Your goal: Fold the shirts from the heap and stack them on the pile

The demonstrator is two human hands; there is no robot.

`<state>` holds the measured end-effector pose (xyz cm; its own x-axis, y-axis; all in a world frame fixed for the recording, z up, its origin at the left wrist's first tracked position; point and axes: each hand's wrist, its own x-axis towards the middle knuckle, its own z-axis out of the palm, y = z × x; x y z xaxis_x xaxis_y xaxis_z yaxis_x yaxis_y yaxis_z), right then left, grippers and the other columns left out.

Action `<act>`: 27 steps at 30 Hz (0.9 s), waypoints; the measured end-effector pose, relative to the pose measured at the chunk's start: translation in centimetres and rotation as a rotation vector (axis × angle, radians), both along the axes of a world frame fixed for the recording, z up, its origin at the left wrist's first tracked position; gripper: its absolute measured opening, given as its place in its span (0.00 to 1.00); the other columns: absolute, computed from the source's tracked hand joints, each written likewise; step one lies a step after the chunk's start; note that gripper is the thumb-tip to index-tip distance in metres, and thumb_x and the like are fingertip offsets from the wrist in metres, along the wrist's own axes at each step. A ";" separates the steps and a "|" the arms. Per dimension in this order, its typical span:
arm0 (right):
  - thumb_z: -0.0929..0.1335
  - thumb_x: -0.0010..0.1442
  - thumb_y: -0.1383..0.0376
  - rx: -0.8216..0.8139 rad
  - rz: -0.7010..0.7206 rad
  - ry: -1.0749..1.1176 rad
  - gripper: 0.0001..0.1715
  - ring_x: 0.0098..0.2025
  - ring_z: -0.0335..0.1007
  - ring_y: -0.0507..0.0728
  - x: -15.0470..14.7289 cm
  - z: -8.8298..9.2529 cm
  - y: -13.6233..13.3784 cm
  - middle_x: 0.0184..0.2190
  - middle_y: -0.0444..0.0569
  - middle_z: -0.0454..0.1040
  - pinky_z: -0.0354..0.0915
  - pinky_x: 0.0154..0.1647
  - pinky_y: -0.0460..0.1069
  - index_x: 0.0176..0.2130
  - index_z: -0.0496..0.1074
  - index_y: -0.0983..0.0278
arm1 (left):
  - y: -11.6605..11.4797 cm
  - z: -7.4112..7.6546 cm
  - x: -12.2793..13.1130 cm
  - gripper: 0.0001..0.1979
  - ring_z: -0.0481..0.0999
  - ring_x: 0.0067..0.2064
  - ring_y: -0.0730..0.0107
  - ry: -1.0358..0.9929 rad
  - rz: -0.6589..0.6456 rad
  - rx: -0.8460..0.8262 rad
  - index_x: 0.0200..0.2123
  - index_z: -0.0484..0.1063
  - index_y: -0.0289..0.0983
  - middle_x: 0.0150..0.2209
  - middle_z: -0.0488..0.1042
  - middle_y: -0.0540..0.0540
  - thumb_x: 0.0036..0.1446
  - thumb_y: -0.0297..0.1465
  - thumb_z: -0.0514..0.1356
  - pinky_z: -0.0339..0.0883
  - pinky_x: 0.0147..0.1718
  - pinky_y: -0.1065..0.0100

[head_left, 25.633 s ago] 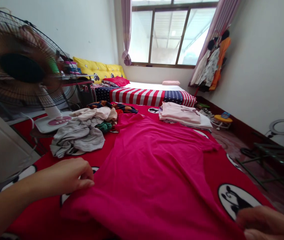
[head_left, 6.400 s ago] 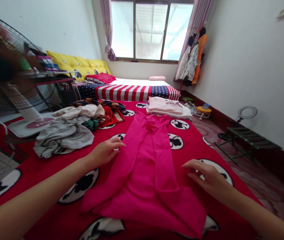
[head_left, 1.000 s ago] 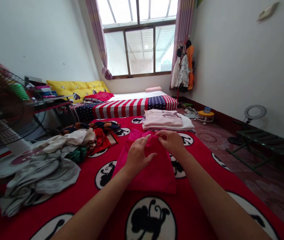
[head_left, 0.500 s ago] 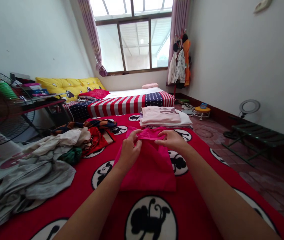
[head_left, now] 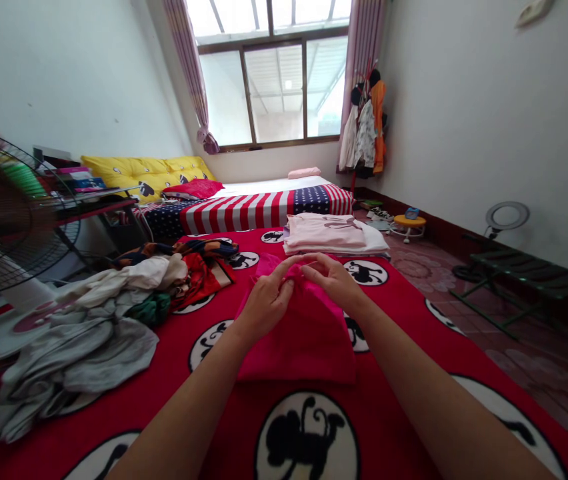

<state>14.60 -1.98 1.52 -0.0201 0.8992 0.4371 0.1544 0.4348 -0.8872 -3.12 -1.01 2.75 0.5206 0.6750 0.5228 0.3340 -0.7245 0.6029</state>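
A bright pink garment (head_left: 299, 347) lies spread on the red blanket (head_left: 179, 413) in front of me; its exact kind does not show. Its far edge is pinched between the fingers of my left hand (head_left: 267, 300) and my right hand (head_left: 334, 283). The two hands almost meet there, and the cloth bunches a little between them. Just beyond my fingers sits a stack of folded clothes (head_left: 327, 233), pale pink on top and white below.
To the left lies a loose heap of clothes (head_left: 94, 347) in grey, cream, green and red. A fan (head_left: 9, 213) stands beside it. Behind is a bed with a striped cover (head_left: 244, 212). On the right floor stand a dark folding stool (head_left: 529, 277) and a small yellow stool (head_left: 409, 221).
My hands have come closer together along the garment's far edge, the right one moving left. The edge that was stretched between them is now gathered. The view has shifted slightly.
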 end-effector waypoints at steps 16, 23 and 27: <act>0.73 0.47 0.69 0.093 0.096 0.066 0.35 0.41 0.75 0.56 -0.5 1.2 -0.7 0.36 0.48 0.78 0.68 0.44 0.51 0.54 0.65 0.63 | 0.9 0.4 -0.7 0.25 0.73 0.30 0.74 -0.082 -0.050 0.037 0.61 0.59 0.41 0.29 0.75 0.52 0.60 0.30 0.56 0.64 0.34 0.73; 0.71 0.50 0.69 0.107 0.174 0.023 0.35 0.40 0.75 0.56 -1.0 1.5 -1.2 0.35 0.48 0.78 0.68 0.43 0.51 0.56 0.63 0.63 | 2.3 0.2 -1.2 0.15 0.73 0.44 0.65 -0.060 -0.060 0.188 0.41 0.75 0.40 0.43 0.72 0.45 0.47 0.29 0.68 0.67 0.43 0.66; 0.73 0.48 0.65 0.113 0.106 -0.105 0.35 0.39 0.74 0.56 -0.7 2.3 -1.6 0.40 0.49 0.77 0.69 0.41 0.51 0.55 0.65 0.61 | 2.5 0.5 -1.5 0.07 0.72 0.47 0.64 -0.097 -0.083 0.229 0.31 0.73 0.38 0.45 0.72 0.44 0.48 0.30 0.68 0.66 0.47 0.64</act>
<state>13.86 -3.61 3.80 -0.1627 0.8348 0.5260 0.1915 0.5497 -0.8131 -4.57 1.53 3.21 0.5092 0.4904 0.7072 0.2164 -0.8683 0.4463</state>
